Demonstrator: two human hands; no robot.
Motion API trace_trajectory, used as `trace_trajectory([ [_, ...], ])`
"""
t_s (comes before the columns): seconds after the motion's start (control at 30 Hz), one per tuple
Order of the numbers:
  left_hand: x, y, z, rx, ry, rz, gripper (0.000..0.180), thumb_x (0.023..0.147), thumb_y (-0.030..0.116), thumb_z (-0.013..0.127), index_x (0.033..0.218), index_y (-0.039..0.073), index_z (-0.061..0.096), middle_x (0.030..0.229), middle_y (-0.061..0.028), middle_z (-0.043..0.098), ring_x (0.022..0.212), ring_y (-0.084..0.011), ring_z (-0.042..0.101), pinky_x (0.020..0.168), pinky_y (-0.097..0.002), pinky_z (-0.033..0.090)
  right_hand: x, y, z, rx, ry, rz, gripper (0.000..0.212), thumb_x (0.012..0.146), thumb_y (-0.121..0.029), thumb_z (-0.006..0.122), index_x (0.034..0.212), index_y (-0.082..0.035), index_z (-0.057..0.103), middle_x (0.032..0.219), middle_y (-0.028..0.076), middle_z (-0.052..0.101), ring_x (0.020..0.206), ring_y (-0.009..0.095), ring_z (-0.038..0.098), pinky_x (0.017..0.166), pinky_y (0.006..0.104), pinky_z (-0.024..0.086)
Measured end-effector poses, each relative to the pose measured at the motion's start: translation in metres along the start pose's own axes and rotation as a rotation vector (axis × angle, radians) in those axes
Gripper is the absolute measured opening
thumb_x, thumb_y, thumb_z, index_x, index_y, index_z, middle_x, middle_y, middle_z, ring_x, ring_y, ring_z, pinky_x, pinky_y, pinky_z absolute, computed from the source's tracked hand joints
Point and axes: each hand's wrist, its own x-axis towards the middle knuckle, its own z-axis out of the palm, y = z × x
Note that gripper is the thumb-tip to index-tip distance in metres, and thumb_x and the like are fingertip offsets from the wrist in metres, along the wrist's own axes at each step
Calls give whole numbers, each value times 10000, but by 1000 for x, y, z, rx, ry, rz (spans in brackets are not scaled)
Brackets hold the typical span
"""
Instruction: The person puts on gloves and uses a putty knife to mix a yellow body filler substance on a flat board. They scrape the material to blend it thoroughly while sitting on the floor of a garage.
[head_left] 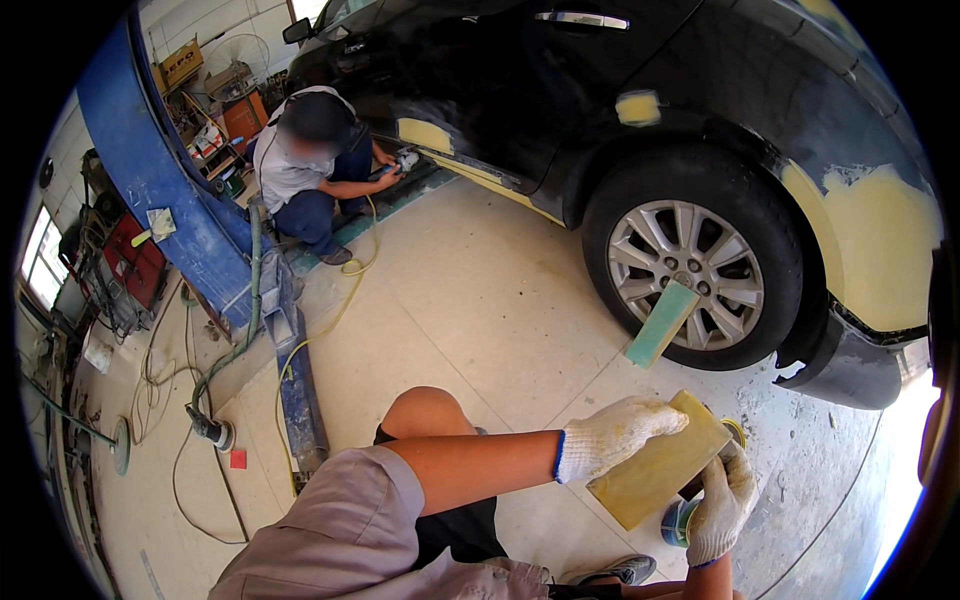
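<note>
Holding: I see left hand (615,437), fingers closed on yellow board (650,470).
Right hand (725,505): fingers curled at board's right edge; hold, I can't tell.
Tin (676,522): beside right hand.

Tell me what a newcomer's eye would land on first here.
Probably the black car filling the upper right, with pale yellow patches on its side. Below its wheel, the gloved left hand and right hand are at a yellow board. At upper left, a co-worker squats right of a blue post.
</note>
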Motion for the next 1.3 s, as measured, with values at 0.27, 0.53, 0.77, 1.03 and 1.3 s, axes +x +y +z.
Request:
trace_trajectory([
  [0.27, 3, -1, -1, 10, 3, 7, 385, 1026, 275, 623, 1281, -12, 646, 1158, -112, 713, 992, -169, 697, 868, -352, 564, 1, 1, 0, -7, 10, 9, 235, 1009, -61, 608, 1219, 8, 688, 975, 48, 726, 734, 80, 643, 639, 212, 509],
  [0.53, 0, 0, 0, 32, 3, 26, 374, 1026, 270, 626, 1264, -16, 654, 1149, -109, 714, 988, -159, 691, 869, -345, 556, 1, 1, -1, -6, -7, 9, 223, 1013, -72, 612, 1208, 4, 688, 969, 47, 724, 740, 86, 652, 649, 223, 524],
  [0.77, 1, -1, 0, 50, 3, 21, 362, 1025, 265, 625, 1258, -10, 665, 1146, -100, 718, 988, -151, 687, 867, -345, 555, 2, 2, 0, -17, -9, -13, 208, 1018, -89, 620, 1191, 2, 692, 942, 42, 722, 707, 86, 647, 632, 224, 520],
  [1.03, -2, 1, 1, 89, 3, 37, 352, 1030, 268, 619, 1237, -10, 677, 1131, -94, 720, 987, -145, 680, 870, -340, 549, -3, -6, 14, -16, 74, -44, 192, 987, -78, 624, 1103, 24, 740, 840, 25, 715, 637, 61, 581, 583, 209, 433],
  [1.3, -2, -1, 6, 70, 14, 66, 305, 998, 265, 607, 1170, 22, 671, 1049, -66, 705, 919, -137, 674, 819, -328, 549, 1, -3, 2, -6, -18, -6, 183, 1015, -92, 630, 1154, 0, 706, 928, 49, 726, 683, 86, 636, 622, 226, 514],
])
